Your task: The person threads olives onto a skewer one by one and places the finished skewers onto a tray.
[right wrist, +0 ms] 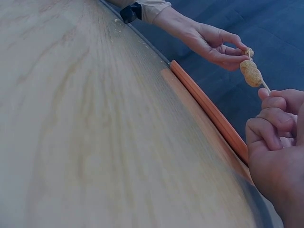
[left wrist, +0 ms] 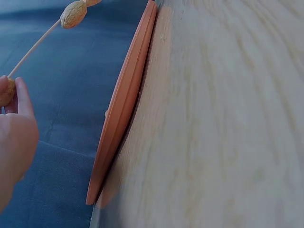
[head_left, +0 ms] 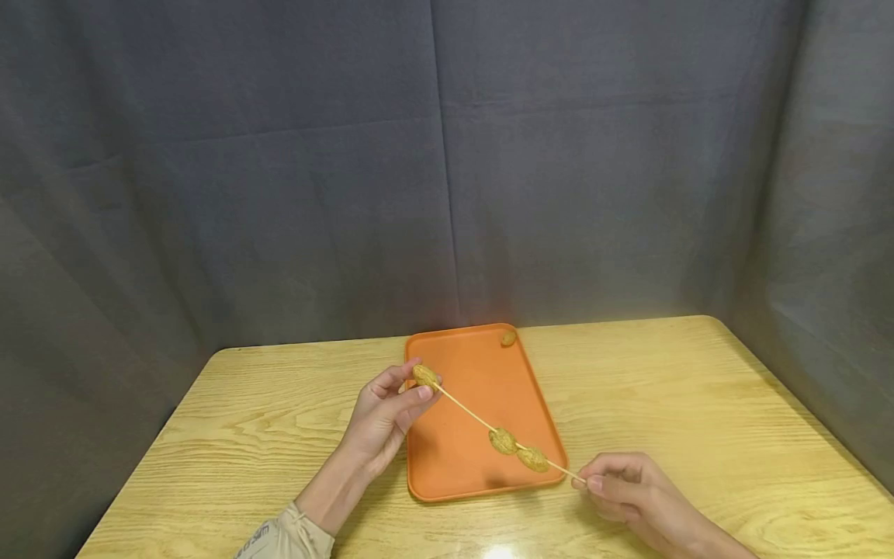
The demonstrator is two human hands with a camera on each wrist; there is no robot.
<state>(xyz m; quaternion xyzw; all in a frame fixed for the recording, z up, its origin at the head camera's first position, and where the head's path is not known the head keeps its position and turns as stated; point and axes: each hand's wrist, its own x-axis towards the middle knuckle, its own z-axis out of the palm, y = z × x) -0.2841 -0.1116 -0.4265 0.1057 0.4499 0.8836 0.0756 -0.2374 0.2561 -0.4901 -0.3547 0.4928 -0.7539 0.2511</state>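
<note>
A thin wooden skewer (head_left: 466,406) slants above an orange tray (head_left: 457,458) in the head view. My left hand (head_left: 382,415) pinches a tan, oval, rough-skinned food piece (head_left: 424,376) at the skewer's upper left end, thumb in front and fingers behind. Two similar food pieces, one tan piece (head_left: 502,441) and another beside it (head_left: 534,460), sit threaded near the other end. My right hand (head_left: 632,493) grips the bare lower right end between thumb and fingers. From the right wrist view, the skewer's tip at the left hand is hidden behind the pieces.
One more tan piece (head_left: 508,338) lies in the tray's far right corner. The tray rests on a wood-grain table (head_left: 663,388). A dark grey curtain (head_left: 314,194) hangs behind the table and along both sides.
</note>
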